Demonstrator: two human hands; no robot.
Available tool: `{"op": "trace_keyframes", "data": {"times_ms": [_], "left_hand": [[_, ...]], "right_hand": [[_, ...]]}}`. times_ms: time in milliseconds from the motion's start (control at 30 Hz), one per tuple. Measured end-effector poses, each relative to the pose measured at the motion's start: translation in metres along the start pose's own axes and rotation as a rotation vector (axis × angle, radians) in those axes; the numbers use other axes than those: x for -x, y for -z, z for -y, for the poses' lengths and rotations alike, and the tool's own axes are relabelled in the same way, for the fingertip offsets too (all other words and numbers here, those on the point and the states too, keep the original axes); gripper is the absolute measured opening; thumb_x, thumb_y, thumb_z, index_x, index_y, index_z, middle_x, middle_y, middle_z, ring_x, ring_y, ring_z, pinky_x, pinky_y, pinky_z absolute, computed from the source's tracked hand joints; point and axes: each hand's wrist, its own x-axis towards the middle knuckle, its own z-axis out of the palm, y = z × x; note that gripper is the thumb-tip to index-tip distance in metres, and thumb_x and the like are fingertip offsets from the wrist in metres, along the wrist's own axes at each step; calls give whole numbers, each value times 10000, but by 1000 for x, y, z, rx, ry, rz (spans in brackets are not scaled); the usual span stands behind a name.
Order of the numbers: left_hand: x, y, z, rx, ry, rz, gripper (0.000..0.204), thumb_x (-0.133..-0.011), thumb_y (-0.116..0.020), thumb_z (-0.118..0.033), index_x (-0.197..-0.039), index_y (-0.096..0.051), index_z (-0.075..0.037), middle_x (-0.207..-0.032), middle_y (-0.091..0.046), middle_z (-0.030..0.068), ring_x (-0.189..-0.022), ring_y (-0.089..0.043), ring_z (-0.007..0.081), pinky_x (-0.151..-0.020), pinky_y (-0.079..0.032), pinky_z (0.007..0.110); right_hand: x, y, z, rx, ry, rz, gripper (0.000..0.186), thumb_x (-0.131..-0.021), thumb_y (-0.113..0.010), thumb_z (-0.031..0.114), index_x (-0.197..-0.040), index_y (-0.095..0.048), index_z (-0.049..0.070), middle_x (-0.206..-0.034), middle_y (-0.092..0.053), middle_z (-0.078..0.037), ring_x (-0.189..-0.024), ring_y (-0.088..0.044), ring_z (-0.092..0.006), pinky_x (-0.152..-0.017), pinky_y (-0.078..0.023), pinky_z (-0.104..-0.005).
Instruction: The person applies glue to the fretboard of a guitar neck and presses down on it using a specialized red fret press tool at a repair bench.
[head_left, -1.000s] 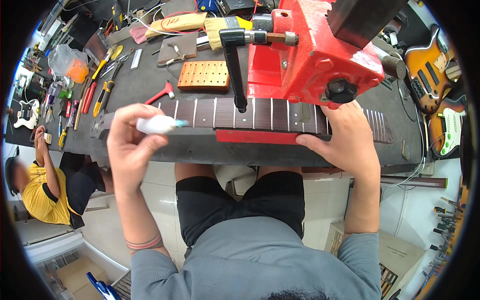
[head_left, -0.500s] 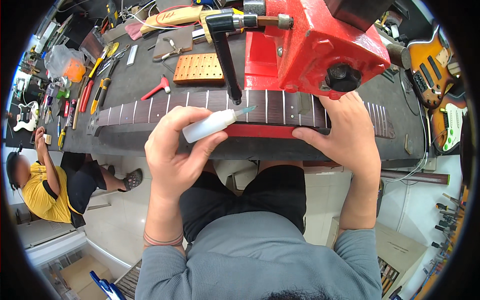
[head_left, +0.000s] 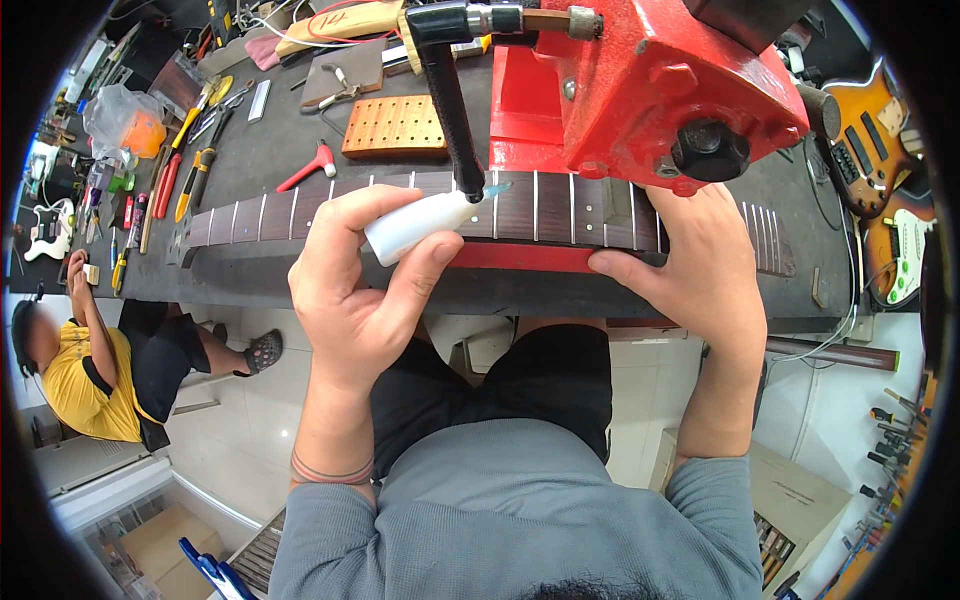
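Observation:
My left hand point(head_left: 348, 295) pinches a small white squeeze bottle point(head_left: 408, 230) between thumb and fingers. The bottle is tilted, and its thin bluish nozzle point(head_left: 497, 188) reaches over the guitar neck point(head_left: 555, 212), behind the tip of a black lever handle point(head_left: 452, 115). Whether the nozzle touches the fretboard I cannot tell. The neck is dark with silvery frets and lies crosswise in front of me. At its right part my right hand point(head_left: 705, 265) grips it, thumb along the near edge and fingers hidden on the far side. Beside the thumb, a small grey block point(head_left: 617, 200) sits on the fretboard.
A big red press point(head_left: 650, 85) stands just beyond the neck. A red strip point(head_left: 520, 257) runs under the neck's near edge. Farther left lie a drilled wooden block point(head_left: 395, 127), a red-handled T-shaped tool point(head_left: 308, 167) and pliers. Guitars point(head_left: 868, 130) stand right; a seated person point(head_left: 95, 385) works left.
My left hand has moved slightly away from me with the bottle, so the nozzle now passes behind the lever tip. My right hand keeps its grip. The view has shifted slightly.

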Motion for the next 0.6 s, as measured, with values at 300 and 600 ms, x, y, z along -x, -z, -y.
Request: {"op": "trace_keyframes", "data": {"times_ms": [300, 600], "left_hand": [[1, -11, 3, 18, -86, 16, 498, -855, -1049, -148, -1236, -761, -5, -1071, -806, 130, -930, -782, 237, -831, -611, 351], [-7, -20, 4, 36, -111, 8, 444, -841, -1044, -91, -1178, -773, 7, -1018, -806, 133, -875, -781, 218, -784, -603, 333]], "right_hand": [[1, -1, 1, -3, -1, -31, 723, -786, -986, 443, -1339, -711, 67, -1218, -727, -113, -1109, -686, -356, -991, -521, -490], [0, -3, 0, 10, 8, -39, 726, -783, -986, 455, -1328, -709, 63, -1219, -727, -115, -1106, -689, -362, -985, -524, -491]]}}
